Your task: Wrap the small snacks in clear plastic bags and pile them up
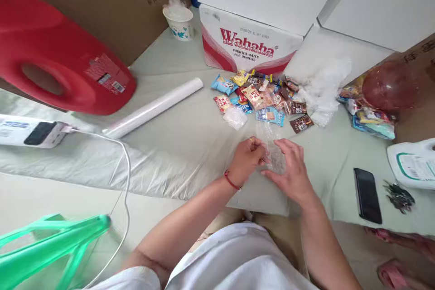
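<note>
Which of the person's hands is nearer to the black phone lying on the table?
Right. The right hand lies just left of the black phone; the left hand is further left.

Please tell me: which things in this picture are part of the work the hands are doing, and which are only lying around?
In the work:
- left hand and right hand, both on the clear plastic bag
- pile of wrapped snacks
- small filled clear bag

Only lying around:
- red jug
- roll of plastic film
- black phone
- Wahaha box
- paper cup
</note>
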`<state>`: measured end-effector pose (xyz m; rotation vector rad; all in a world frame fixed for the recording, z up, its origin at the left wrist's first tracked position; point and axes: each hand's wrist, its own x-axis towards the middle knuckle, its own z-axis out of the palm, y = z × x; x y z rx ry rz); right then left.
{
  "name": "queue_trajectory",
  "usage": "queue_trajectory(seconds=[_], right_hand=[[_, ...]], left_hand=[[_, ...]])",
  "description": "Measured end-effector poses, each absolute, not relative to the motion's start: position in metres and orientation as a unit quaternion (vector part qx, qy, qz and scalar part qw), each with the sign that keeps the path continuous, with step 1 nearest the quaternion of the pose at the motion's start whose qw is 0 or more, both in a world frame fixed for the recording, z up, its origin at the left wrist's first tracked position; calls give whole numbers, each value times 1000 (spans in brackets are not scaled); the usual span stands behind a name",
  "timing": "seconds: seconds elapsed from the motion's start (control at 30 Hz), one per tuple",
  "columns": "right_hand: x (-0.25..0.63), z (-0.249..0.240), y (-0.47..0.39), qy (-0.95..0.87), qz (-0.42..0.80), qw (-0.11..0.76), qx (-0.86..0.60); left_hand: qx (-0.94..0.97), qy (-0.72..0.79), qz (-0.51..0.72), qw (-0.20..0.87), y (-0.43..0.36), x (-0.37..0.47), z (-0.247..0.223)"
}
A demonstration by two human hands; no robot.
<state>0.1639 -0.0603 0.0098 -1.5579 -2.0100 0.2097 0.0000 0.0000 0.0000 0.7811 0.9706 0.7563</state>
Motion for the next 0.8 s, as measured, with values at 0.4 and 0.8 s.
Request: queue_trajectory(seconds=[0.4,0.8], right_hand=[[130,-27,-67,-385,358,534,-662],[175,-22,-105,-154,387,642,-643]], left_hand=[[363,584,421,592,-24,3,-27],[335,541,450,627,5,-21,-36]])
